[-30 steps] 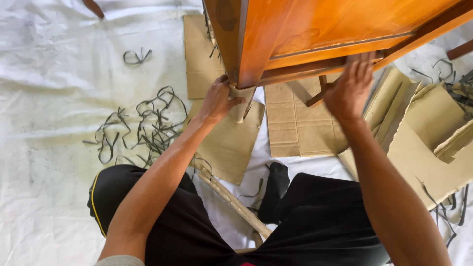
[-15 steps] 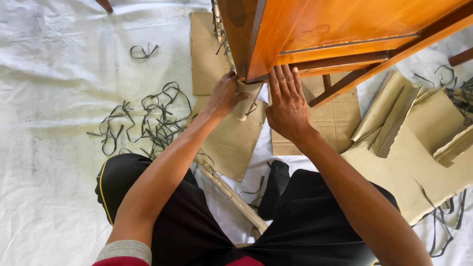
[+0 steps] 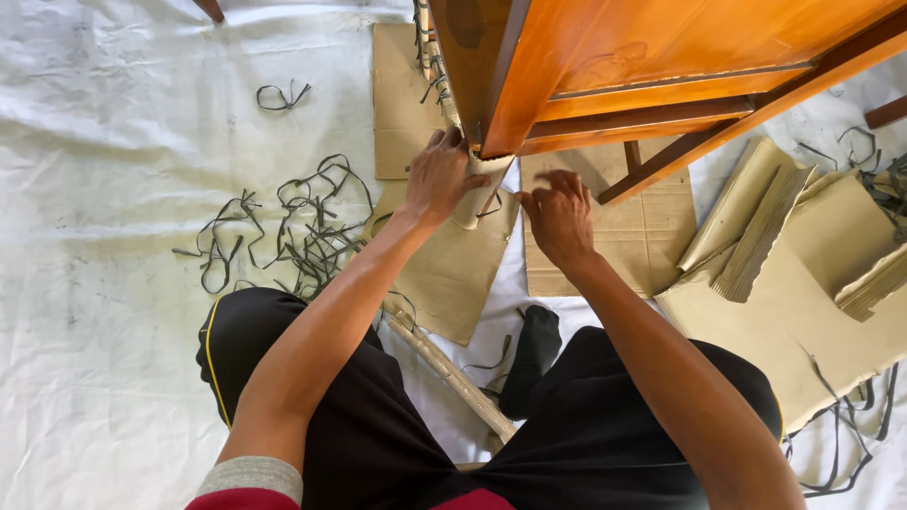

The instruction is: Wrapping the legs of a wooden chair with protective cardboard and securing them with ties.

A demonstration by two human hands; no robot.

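Here I see no true container, only a white sheet (image 3: 104,189) spread on the floor, bearing flat brown cardboard sheets (image 3: 605,236), a stack of folded corrugated cardboard pieces (image 3: 812,264) and loose dark strapping bands (image 3: 302,227). Above them stands a glossy orange-brown wooden furniture piece (image 3: 661,47), its corner leg tip sheathed in a pale cardboard wrap (image 3: 477,189). My left hand (image 3: 442,178) is curled around that wrap from the left, fingers closed on it and the thumb across its front. My right hand (image 3: 559,215) sits just beside the wrap on the right, fingers bent into a loose fist; I cannot tell whether they pinch anything. Both forearms reach forward over my black-trousered knees (image 3: 567,434).
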